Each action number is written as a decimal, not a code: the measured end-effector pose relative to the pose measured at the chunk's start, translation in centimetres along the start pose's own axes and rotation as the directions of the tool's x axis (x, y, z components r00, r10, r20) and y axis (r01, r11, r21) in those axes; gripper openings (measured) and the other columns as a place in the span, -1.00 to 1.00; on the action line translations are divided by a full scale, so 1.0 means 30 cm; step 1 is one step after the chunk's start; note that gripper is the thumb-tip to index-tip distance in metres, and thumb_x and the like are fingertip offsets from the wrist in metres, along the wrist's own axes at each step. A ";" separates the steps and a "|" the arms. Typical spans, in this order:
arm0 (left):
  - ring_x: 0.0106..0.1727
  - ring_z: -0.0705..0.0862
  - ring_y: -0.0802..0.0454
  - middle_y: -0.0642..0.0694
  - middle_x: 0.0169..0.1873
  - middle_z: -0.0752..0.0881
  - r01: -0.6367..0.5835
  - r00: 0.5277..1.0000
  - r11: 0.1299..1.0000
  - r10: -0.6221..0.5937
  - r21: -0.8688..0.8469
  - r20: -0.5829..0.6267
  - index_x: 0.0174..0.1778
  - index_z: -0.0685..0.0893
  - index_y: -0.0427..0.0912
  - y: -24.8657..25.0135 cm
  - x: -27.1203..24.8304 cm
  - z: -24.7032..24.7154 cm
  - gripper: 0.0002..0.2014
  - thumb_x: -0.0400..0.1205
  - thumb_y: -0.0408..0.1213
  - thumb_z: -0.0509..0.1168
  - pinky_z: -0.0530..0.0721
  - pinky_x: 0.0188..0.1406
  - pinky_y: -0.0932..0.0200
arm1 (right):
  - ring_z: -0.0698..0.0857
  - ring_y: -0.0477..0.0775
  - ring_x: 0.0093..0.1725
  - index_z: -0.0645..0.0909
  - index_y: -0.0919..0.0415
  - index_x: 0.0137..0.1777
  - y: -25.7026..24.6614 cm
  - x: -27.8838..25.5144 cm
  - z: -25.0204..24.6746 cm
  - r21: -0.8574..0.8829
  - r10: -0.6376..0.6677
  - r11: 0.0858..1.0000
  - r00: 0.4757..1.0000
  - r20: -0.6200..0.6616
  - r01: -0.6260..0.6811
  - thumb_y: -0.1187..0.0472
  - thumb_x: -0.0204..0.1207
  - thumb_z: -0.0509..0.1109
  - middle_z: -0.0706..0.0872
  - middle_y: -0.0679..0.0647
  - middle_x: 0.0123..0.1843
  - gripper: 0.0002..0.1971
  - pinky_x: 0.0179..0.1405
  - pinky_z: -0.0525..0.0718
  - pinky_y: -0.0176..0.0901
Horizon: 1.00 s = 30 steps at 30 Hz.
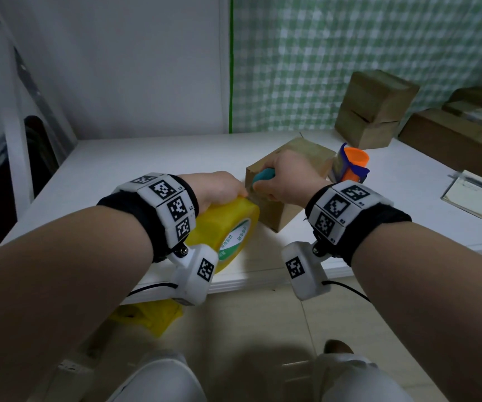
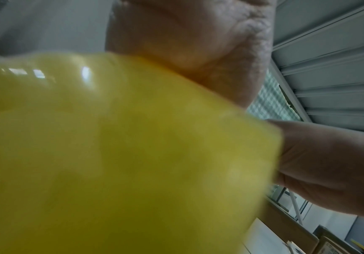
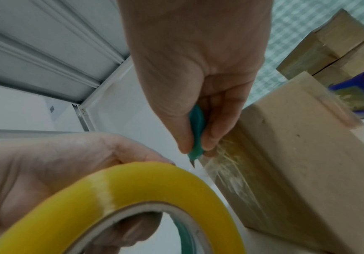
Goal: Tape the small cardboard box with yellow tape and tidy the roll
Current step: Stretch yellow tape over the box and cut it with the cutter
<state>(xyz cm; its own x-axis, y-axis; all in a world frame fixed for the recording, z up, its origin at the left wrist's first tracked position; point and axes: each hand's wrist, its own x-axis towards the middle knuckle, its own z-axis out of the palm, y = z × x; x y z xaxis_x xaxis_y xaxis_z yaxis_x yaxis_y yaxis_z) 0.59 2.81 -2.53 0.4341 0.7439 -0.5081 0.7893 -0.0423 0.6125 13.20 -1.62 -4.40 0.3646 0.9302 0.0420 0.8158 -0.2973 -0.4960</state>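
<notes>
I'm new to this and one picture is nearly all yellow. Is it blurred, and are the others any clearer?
Left wrist view: the yellow tape roll fills the frame, too close and out of focus, with small window glints. Right wrist view: sharper, showing the teal cutter beside the small cardboard box. Head view: dim, edges bent by the wide lens.

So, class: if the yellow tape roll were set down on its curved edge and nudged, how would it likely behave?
The yellow tape roll is round, so on edge it would probably roll across the smooth white table. It looks thickly wound, so likely stiff and fairly heavy for its size. Its glossy surface may be a little slippery in the left hand.
</notes>
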 end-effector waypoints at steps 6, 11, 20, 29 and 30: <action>0.00 0.64 -0.20 -0.25 0.04 0.66 0.005 1.000 1.000 -0.005 0.008 0.011 0.28 0.57 -0.20 -0.004 0.007 -0.006 -0.68 0.66 -0.13 0.23 0.65 0.13 -0.08 | 0.71 0.10 -0.02 0.74 0.12 0.08 -0.005 0.002 0.019 -0.028 -0.006 1.000 0.999 -0.037 0.005 0.08 0.40 0.45 0.74 0.07 0.00 -0.73 -0.11 0.68 -0.08; -0.20 0.64 -0.12 -0.19 -0.18 0.65 0.000 1.000 1.000 -0.001 0.015 0.017 0.18 0.57 -0.18 -0.004 0.007 -0.012 -0.76 0.67 -0.14 0.22 0.65 -0.02 -0.03 | 0.72 0.14 0.05 0.72 0.06 0.12 -0.019 -0.009 0.024 -0.079 -0.014 0.997 0.998 -0.059 0.010 0.07 0.42 0.44 0.74 0.05 0.08 -0.72 -0.05 0.70 -0.04; -0.19 0.65 -0.12 -0.19 -0.16 0.67 -0.012 1.000 1.000 0.012 0.006 0.019 0.29 0.59 -0.21 0.003 0.002 -0.003 -0.68 0.67 -0.15 0.21 0.65 -0.04 0.00 | 0.53 0.06 -0.13 0.72 0.07 0.10 -0.022 -0.021 0.014 -0.182 -0.029 0.983 0.998 -0.049 0.020 0.06 0.47 0.41 0.54 0.00 -0.14 -0.76 -0.26 0.46 -0.14; -0.08 0.65 -0.17 -0.23 -0.01 0.66 -0.010 1.000 1.000 0.010 -0.007 0.015 0.32 0.59 -0.21 0.007 -0.006 0.004 -0.67 0.68 -0.16 0.21 0.65 0.04 -0.01 | 0.59 0.08 -0.12 0.73 0.16 0.06 -0.021 -0.012 0.008 -0.144 -0.002 0.990 1.000 -0.024 -0.001 0.11 0.45 0.45 0.64 0.08 -0.09 -0.77 -0.24 0.51 -0.13; -0.06 0.64 -0.18 -0.24 0.01 0.66 -0.010 1.000 1.000 0.010 -0.007 0.016 0.32 0.59 -0.21 0.006 -0.006 0.003 -0.67 0.68 -0.16 0.21 0.64 0.04 -0.02 | 0.59 0.08 -0.12 0.73 0.18 0.05 -0.021 -0.011 0.007 -0.136 -0.005 0.991 1.000 -0.019 0.002 0.13 0.44 0.46 0.62 0.07 -0.11 -0.78 -0.23 0.52 -0.13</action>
<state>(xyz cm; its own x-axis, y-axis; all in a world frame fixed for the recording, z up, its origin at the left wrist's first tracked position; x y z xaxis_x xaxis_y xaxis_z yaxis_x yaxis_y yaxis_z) 0.69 2.60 -2.39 0.4491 0.7324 -0.5117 0.7820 -0.0452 0.6216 12.48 -1.68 -4.29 0.3691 0.9274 0.0611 0.8701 -0.3216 -0.3734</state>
